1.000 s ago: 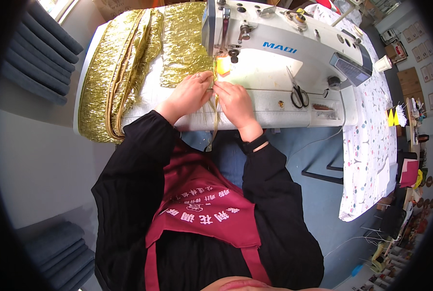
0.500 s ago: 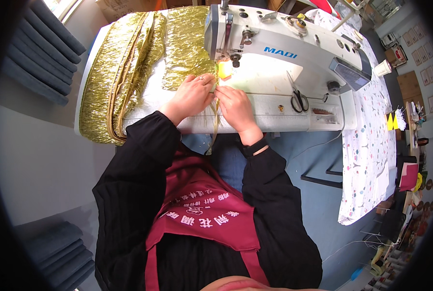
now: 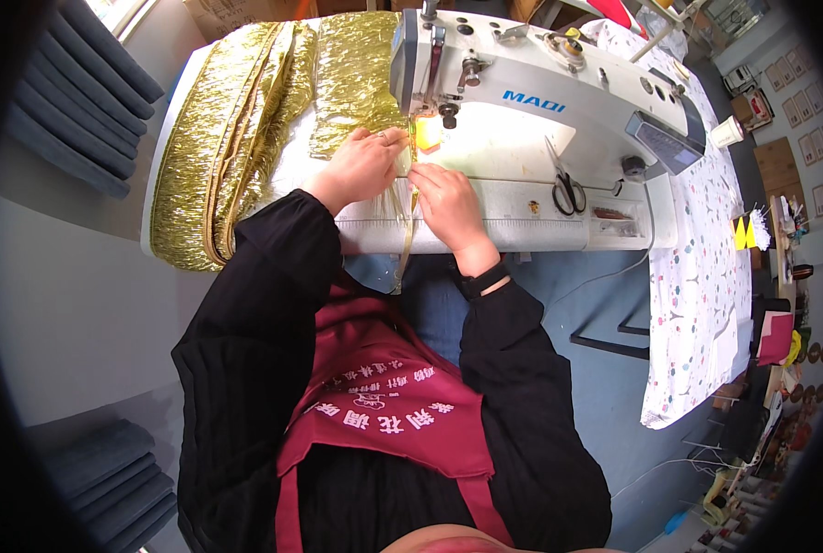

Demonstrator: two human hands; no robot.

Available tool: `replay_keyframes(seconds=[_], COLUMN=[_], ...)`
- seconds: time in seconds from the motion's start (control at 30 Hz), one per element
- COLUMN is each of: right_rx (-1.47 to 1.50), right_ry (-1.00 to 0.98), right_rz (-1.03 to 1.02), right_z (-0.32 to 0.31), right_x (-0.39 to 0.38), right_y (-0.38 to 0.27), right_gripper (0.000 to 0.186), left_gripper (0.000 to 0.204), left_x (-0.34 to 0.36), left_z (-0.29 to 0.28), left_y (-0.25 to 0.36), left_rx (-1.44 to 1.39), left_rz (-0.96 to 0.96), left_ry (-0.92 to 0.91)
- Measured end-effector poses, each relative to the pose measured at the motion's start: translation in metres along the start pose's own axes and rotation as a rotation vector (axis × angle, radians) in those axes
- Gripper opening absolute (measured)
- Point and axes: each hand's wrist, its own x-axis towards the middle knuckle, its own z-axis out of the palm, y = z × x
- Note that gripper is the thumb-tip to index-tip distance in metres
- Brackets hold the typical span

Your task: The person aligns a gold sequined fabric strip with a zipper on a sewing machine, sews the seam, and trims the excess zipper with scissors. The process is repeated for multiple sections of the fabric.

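Gold metallic fringe fabric (image 3: pixel 361 69) lies to the left of a white sewing machine (image 3: pixel 559 83), its right edge running under the needle area. My left hand (image 3: pixel 365 166) is closed on that edge just in front of the needle, fingers bent over it. Close beside it, my right hand (image 3: pixel 448 205) pinches a narrow gold strip (image 3: pixel 408 244) that hangs over the table's front edge. The fingertips of both hands hide part of the strip and the seam.
Folded gold fringe (image 3: pixel 213 147) is stacked on the table's left end. Black-handled scissors (image 3: pixel 568 192) lie right of my right hand, beside a small tray recess (image 3: pixel 617 221). Patterned white cloth (image 3: pixel 697 313) drapes at the right. Grey-blue folded cloth (image 3: pixel 88 101) hangs at far left.
My left hand has slid a little away from me along the fringe edge, toward the needle, opening a gap between the hands. My right hand has hardly moved. The hanging strip has shifted slightly.
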Motion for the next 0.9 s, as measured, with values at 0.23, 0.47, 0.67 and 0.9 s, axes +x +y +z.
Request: replay_keyframes(seconds=[0.23, 0.47, 0.67, 0.9], right_rx=[0.005, -0.003, -0.039, -0.074], right_ry=[-0.01, -0.009, -0.058, -0.053], right_rz=[0.004, -0.002, 0.031, -0.006], right_z=[-0.003, -0.003, -0.002, 0.0], right_x=[0.001, 0.001, -0.001, -0.002], right_y=[-0.002, -0.003, -0.002, 0.0], right_gripper=[0.021, 0.022, 0.024, 0.026], left_gripper=[0.051, 0.053, 0.053, 0.042], left_x=[0.008, 0.012, 0.019, 0.027], left_z=[-0.002, 0.0, 0.0, -0.006], left_y=[-0.012, -0.022, -0.027, -0.038], left_rx=[0.022, 0.027, 0.068, 0.023], left_rz=[0.031, 0.053, 0.045, 0.071], left_ry=[-0.021, -0.006, -0.013, -0.01])
